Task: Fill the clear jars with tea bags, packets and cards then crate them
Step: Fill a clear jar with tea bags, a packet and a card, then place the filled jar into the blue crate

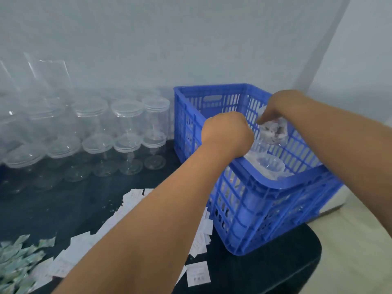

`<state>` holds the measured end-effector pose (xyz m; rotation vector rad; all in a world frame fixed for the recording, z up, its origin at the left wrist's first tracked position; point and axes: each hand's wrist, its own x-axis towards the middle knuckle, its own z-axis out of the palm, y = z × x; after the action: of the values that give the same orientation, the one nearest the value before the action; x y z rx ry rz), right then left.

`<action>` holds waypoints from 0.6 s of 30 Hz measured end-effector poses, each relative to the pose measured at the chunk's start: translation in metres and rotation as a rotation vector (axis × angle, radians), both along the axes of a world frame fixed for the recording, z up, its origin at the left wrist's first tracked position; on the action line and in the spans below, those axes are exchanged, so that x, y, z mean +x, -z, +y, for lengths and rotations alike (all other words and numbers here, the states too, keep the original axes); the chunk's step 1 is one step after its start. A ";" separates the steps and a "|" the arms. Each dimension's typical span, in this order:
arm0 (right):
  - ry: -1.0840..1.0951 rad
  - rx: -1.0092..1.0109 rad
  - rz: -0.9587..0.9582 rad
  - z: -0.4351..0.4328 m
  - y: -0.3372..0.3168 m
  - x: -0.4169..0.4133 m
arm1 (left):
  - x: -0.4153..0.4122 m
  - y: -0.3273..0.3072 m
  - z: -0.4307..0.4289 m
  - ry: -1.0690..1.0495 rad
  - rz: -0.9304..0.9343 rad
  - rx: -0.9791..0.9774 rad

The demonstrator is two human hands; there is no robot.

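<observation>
Over the blue crate, the right hand pinches a filled jar. The left hand is curled; whether it holds anything is hidden.

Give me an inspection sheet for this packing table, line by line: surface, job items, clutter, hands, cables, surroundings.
Surface: dark table, with a blue crate standing at its right end.
Job's things: lidded clear jars stacked at the left; a filled jar held over the crate; another clear jar inside the crate; white cards and greenish packets loose on the near table.
Clutter: nothing seen beyond the scattered stock.
Hands: right hand grips the filled jar's top; left hand is curled over the crate, and whatever it holds is hidden.
Cables: nothing seen.
Surroundings: pale wall behind the table.
</observation>
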<state>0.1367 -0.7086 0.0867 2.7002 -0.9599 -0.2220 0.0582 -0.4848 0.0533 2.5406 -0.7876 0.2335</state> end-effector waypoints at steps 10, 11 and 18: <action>0.051 -0.027 0.293 0.012 -0.016 -0.012 | 0.005 0.006 -0.002 0.002 -0.006 -0.053; 0.039 -0.070 0.320 0.015 -0.018 -0.014 | 0.005 0.006 -0.002 0.003 -0.004 -0.055; 0.052 -0.157 0.440 0.026 -0.009 -0.024 | 0.004 0.007 -0.003 0.000 -0.014 -0.050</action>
<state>0.1128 -0.6828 0.0956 2.3421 -0.8692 -0.6866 0.0625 -0.4875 0.0467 2.4948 -0.7776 0.2680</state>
